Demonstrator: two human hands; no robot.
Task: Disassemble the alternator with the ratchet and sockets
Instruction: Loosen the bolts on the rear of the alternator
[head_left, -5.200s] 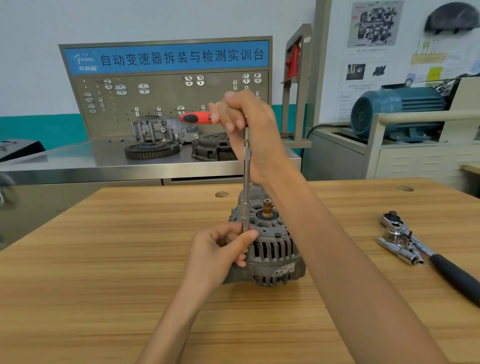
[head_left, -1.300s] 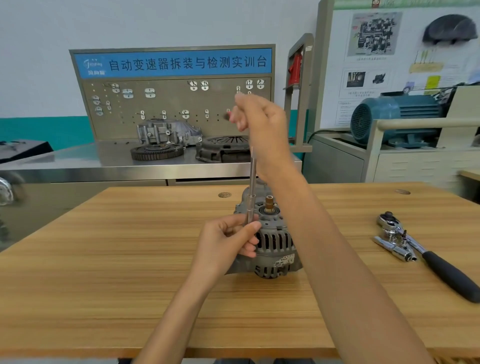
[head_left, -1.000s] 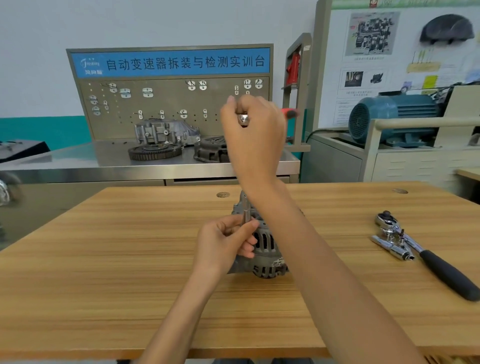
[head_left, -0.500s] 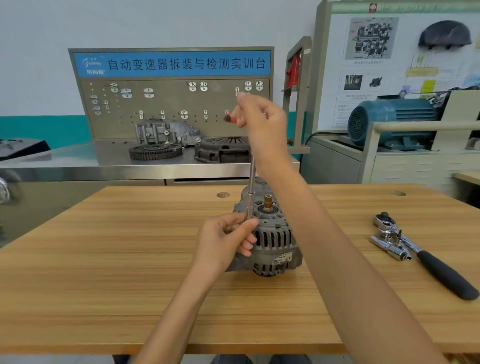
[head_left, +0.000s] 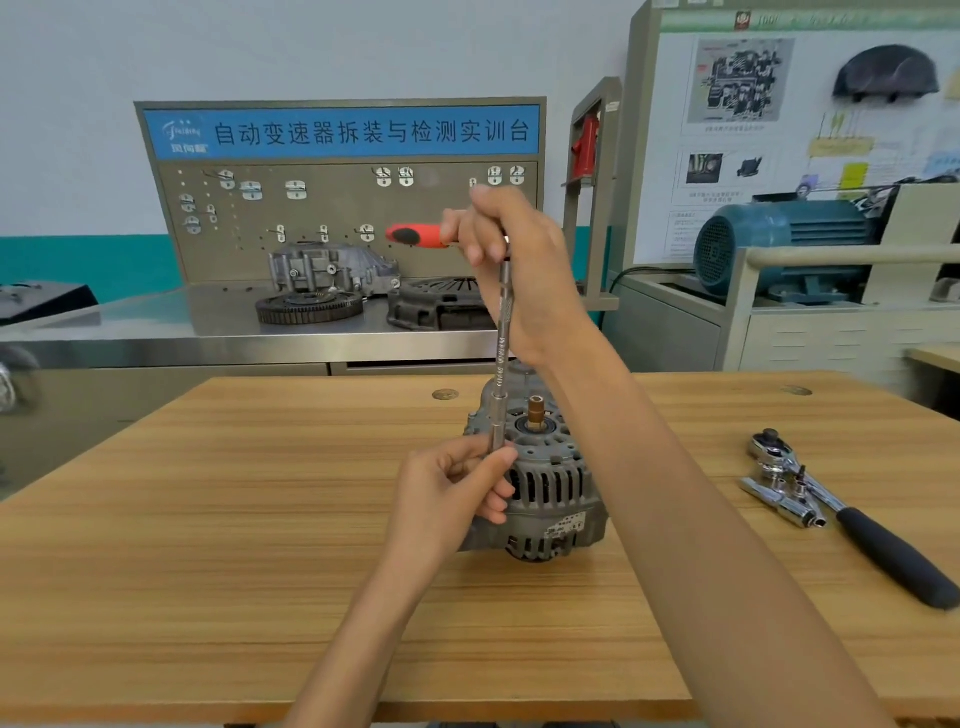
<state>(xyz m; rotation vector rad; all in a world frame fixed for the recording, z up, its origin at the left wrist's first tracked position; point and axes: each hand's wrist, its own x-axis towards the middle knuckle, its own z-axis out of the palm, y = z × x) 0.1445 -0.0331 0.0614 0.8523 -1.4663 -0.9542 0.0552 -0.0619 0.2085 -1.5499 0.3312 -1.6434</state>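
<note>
A grey alternator (head_left: 550, 483) stands on the wooden table (head_left: 208, 519), its brass shaft end pointing up. A long chrome extension bar (head_left: 503, 358) rises vertically from its top left rim. My right hand (head_left: 519, 270) grips the ratchet head at the bar's top; the red ratchet handle (head_left: 415, 236) sticks out to the left. My left hand (head_left: 457, 493) pinches the bar's lower end, where the socket meets the housing, between thumb and fingers. The bolt under the socket is hidden.
A second ratchet with a black handle (head_left: 883, 551) and loose chrome sockets (head_left: 779, 493) lie on the table at the right. Behind stand a steel bench with gears (head_left: 309, 306), a pegboard panel (head_left: 343, 208) and a teal motor (head_left: 779, 244).
My right hand has been swinging the red ratchet handle back and forth around the bar; it now points left. My left hand has stayed on the bar's lower end.
</note>
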